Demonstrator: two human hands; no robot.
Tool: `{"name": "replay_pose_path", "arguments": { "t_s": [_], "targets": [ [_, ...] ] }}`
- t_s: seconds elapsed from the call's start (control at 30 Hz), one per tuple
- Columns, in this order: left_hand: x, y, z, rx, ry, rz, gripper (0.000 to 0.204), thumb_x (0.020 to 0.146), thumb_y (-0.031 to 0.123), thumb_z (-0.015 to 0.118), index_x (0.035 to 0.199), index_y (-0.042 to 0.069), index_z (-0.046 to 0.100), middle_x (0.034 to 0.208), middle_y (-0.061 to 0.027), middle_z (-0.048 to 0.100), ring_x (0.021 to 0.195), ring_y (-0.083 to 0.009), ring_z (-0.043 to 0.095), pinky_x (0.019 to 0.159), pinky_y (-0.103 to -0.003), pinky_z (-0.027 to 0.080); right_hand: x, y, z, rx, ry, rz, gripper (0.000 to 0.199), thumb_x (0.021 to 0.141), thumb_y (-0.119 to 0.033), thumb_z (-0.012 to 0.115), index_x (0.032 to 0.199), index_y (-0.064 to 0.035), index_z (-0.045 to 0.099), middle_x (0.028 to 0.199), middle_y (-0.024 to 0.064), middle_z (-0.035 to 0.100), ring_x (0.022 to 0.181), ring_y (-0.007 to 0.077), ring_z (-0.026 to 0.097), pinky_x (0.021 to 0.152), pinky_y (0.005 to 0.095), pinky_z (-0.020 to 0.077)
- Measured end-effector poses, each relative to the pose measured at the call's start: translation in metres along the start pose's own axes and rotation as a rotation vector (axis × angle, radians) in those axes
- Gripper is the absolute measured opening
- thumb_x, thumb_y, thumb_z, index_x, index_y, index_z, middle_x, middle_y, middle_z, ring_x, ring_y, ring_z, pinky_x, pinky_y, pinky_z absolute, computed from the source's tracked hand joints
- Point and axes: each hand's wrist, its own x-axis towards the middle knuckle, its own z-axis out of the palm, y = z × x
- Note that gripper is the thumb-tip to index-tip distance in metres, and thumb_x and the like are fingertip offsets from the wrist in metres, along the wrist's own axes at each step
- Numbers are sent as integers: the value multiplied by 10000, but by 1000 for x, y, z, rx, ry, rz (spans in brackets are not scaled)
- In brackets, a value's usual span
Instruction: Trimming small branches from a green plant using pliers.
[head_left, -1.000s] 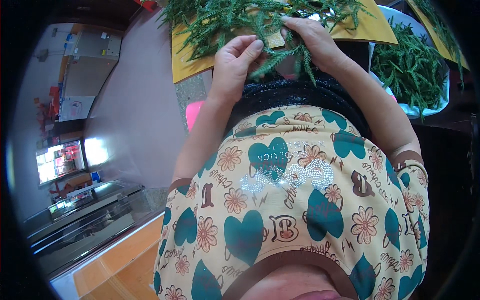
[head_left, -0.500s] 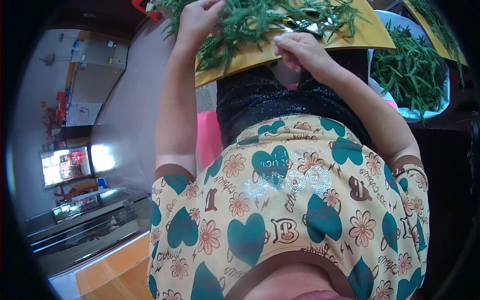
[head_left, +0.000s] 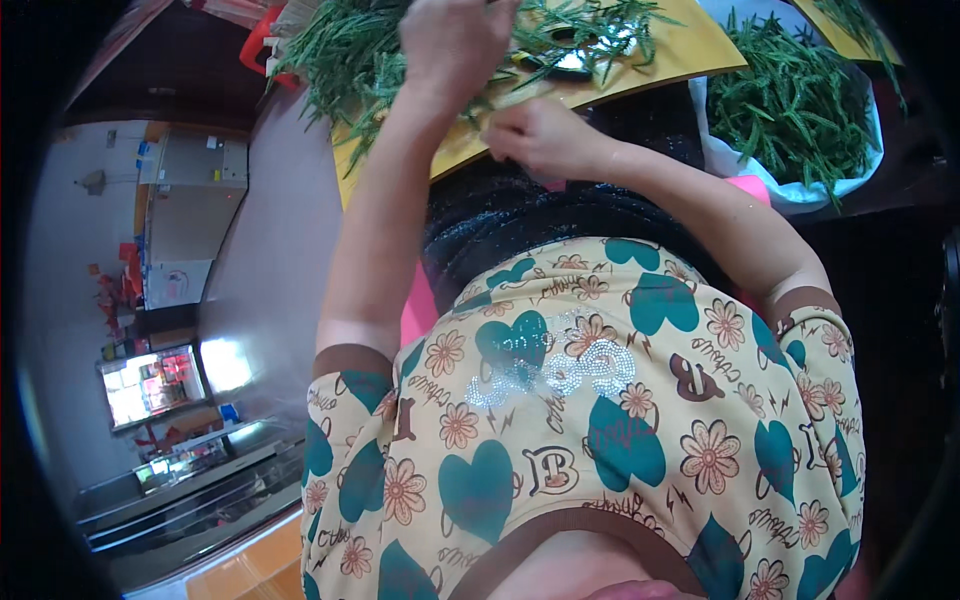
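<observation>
Green artificial-looking needle sprigs (head_left: 345, 60) lie heaped on a yellow board (head_left: 690, 45) at the top of the view. My left hand (head_left: 455, 48) is over the heap, its fingers bent together close to the upper edge; what they hold, if anything, is hidden. My right hand (head_left: 545, 138) is closed at the board's near edge, with the fingertips curled out of sight. Between the hands and the loose sprigs on the right lies a shiny dark object (head_left: 565, 62), partly covered by greenery; I cannot make out its kind.
A white sack (head_left: 860, 175) full of more green sprigs (head_left: 790, 110) stands to the right of the board. Beyond it is another yellow surface (head_left: 870, 35) with sprigs. A red plastic item (head_left: 258, 45) is at the upper left. Pink seat parts (head_left: 418, 305) show beside my lap.
My left hand has moved right across the sprigs. My right hand has shifted left and down along the board's edge. The whole view has shifted slightly as well.
</observation>
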Motion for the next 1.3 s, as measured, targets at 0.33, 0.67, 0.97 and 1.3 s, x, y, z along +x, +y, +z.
{"name": "replay_pose_path", "arguments": {
  "t_s": [0.33, 0.67, 0.97, 1.3],
  "targets": [
    [38, 3, 87, -174, -428, 159, 147, 791, 126, 562, 908, 134, 650, 856, -131, 606, 777, -313, 618, 674, -410, 498, -1, 16, 11, -380, -111, -367, 248, 841, -234, 577, 745, -10, 618, 732, 178, 611, 732, 378, 598, 681, 456, 474],
    [54, -12, 63, -98, -246, 148, 127, 758, 153, 591, 868, 160, 653, 897, -100, 585, 828, -303, 606, 674, -424, 497, 5, 18, 0, -318, -72, -327, 271, 833, -249, 558, 723, -14, 636, 677, 205, 606, 667, 389, 603, 643, 476, 475],
    [46, -15, 74, -178, -485, 396, 81, 763, 179, 609, 820, 123, 622, 893, -79, 571, 853, -295, 591, 705, -416, 493, 6, 23, 4, -361, -119, -347, 261, 863, -212, 564, 720, 6, 582, 686, 182, 580, 697, 368, 579, 642, 442, 453],
    [71, -49, 35, -322, 3, -22, 73, 816, 119, 585, 879, 87, 600, 799, -115, 606, 674, -265, 616, 606, -359, 496, 11, 11, -13, -268, -5, -303, 267, 897, -208, 548, 736, 2, 583, 640, 132, 579, 607, 208, 603, 566, 337, 464]
  ]
}}
